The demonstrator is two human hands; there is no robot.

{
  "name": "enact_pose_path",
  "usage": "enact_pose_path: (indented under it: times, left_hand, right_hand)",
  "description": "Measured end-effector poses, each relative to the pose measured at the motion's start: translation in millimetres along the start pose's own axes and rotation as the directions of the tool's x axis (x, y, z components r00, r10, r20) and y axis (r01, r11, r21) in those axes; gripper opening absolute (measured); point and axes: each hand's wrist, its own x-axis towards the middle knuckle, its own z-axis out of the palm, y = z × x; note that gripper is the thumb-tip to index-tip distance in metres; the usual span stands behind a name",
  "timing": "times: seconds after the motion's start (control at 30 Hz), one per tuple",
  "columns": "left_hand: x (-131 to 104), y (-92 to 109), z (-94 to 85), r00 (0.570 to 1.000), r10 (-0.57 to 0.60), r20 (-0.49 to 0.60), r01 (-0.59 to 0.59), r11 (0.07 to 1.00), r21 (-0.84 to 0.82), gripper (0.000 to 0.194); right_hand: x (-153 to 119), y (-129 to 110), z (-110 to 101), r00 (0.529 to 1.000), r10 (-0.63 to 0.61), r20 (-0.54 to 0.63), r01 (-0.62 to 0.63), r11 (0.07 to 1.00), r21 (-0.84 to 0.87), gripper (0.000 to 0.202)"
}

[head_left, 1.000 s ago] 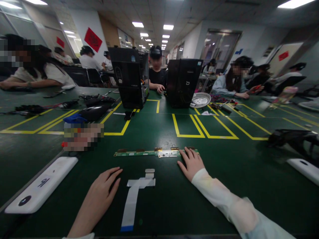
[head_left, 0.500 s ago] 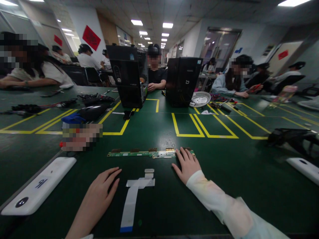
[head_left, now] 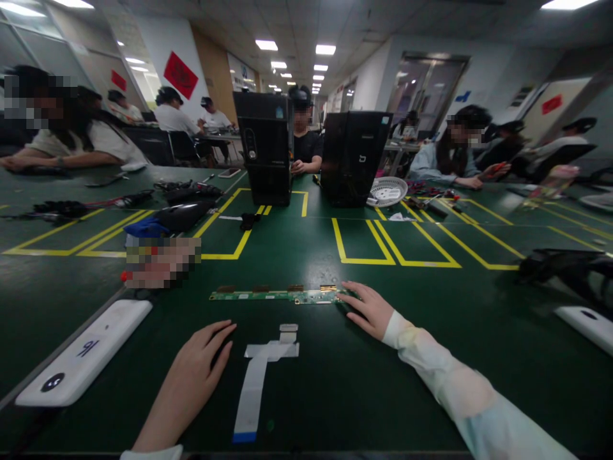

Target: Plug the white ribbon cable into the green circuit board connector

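A long, narrow green circuit board lies crosswise on the green table. My right hand rests over the board's right end, fingers apart and pointing left, and it hides that end. On the left, my left hand lies on the table with its fingers spread, holding nothing. Between my hands, nearer to the left one, lies a white flat ribbon cable with a blue end towards me and a small connector at its far end.
Two black computer towers stand at the back, a person behind them. A white basket sits beside the right tower. White devices lie at both sides. Black cables lie at the back left.
My right hand has turned, its fingers now pointing more to the left, and its wrist has shifted right. The left tower now stands more squarely to the view. My left hand has hardly moved.
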Motion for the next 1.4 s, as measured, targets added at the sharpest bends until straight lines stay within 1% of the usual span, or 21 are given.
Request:
enact_pose_path:
  times: [0.1, 0.2, 0.23, 0.3, 0.33, 0.4, 0.47, 0.63, 0.77, 0.83, 0.9, 1.0, 1.1, 1.27, 1.33, 1.4]
  left_hand:
    - [0.1, 6.2, -2.1, 0.999, 0.038, -0.008, -0.038, 0.999, -0.009, 0.041]
    - [0.2, 28.1, -6.4, 0.994, 0.113, 0.011, -0.112, 0.993, -0.034, 0.038]
    - [0.7, 38.0, -7.8, 0.986, 0.162, 0.039, -0.160, 0.986, -0.048, 0.037]
    - [3.4, 58.4, -9.6, 0.956, 0.278, 0.092, -0.271, 0.959, -0.078, 0.038]
    - [5.8, 67.6, -9.9, 0.939, 0.319, 0.125, -0.310, 0.947, -0.087, 0.039]
    - [12.2, 81.7, -9.3, 0.918, 0.370, 0.142, -0.362, 0.929, -0.082, 0.041]
    - [19.2, 90.2, -8.0, 0.905, 0.390, 0.168, -0.382, 0.921, -0.080, 0.043]
    - [30.5, 105.3, -6.7, 0.865, 0.416, 0.280, -0.401, 0.909, -0.114, 0.044]
    - [39.5, 127.3, -4.3, 0.833, 0.469, 0.292, -0.447, 0.883, -0.144, 0.045]
    - [46.0, 138.9, -0.6, 0.821, 0.484, 0.302, -0.474, 0.873, -0.111, 0.046]
    - [52.4, 148.0, 4.8, 0.820, 0.491, 0.295, -0.494, 0.867, -0.067, 0.047]
    - [59.2, 155.7, 14.4, 0.820, 0.515, 0.249, -0.530, 0.848, -0.010, 0.044]
    - [62.3, 157.1, 23.4, 0.818, 0.535, 0.212, -0.553, 0.833, 0.033, 0.042]
    - [63.0, 152.3, 32.3, 0.843, 0.502, 0.195, -0.514, 0.858, 0.012, 0.042]
    - [62.9, 150.8, 32.7, 0.851, 0.490, 0.189, -0.497, 0.868, -0.015, 0.042]
    - [63.2, 150.7, 31.6, 0.854, 0.476, 0.209, -0.481, 0.876, -0.032, 0.043]
  right_hand:
    - [-0.7, -0.2, 3.1, 1.000, -0.010, 0.002, 0.010, 1.000, 0.028, 0.045]
    - [-1.2, -1.0, 6.6, 1.000, -0.014, 0.012, 0.014, 0.999, 0.039, 0.045]
    - [-1.4, -1.1, 7.6, 1.000, -0.012, 0.015, 0.011, 0.999, 0.043, 0.045]
    - [-1.9, -1.5, 9.0, 1.000, -0.005, 0.018, 0.004, 0.998, 0.055, 0.046]
    - [-2.2, -1.8, 9.4, 1.000, 0.000, 0.020, -0.001, 0.998, 0.060, 0.046]
    - [-2.4, -2.9, 9.8, 1.000, 0.007, 0.029, -0.009, 0.998, 0.065, 0.047]
    - [-2.7, -4.5, 10.3, 0.999, 0.016, 0.039, -0.018, 0.998, 0.063, 0.047]
    - [-4.1, -8.0, 13.7, 0.998, 0.044, 0.034, -0.045, 0.998, 0.046, 0.047]
    - [-4.8, -9.5, 14.1, 0.998, 0.054, 0.036, -0.056, 0.998, 0.043, 0.047]
    - [-4.6, -10.0, 13.0, 0.998, 0.058, 0.040, -0.060, 0.997, 0.049, 0.047]
    - [-4.4, -10.7, 11.5, 0.997, 0.059, 0.048, -0.061, 0.997, 0.056, 0.047]
    - [-4.2, -11.9, 9.3, 0.996, 0.060, 0.062, -0.063, 0.996, 0.062, 0.047]
    - [-4.0, -13.1, 7.1, 0.995, 0.063, 0.072, -0.068, 0.996, 0.062, 0.048]
    - [-3.5, -14.4, 2.7, 0.992, 0.080, 0.096, -0.088, 0.993, 0.080, 0.049]
    - [-3.4, -14.6, 1.2, 0.991, 0.081, 0.102, -0.090, 0.992, 0.086, 0.048]
    - [-3.5, -14.9, 0.3, 0.992, 0.080, 0.101, -0.089, 0.992, 0.090, 0.048]
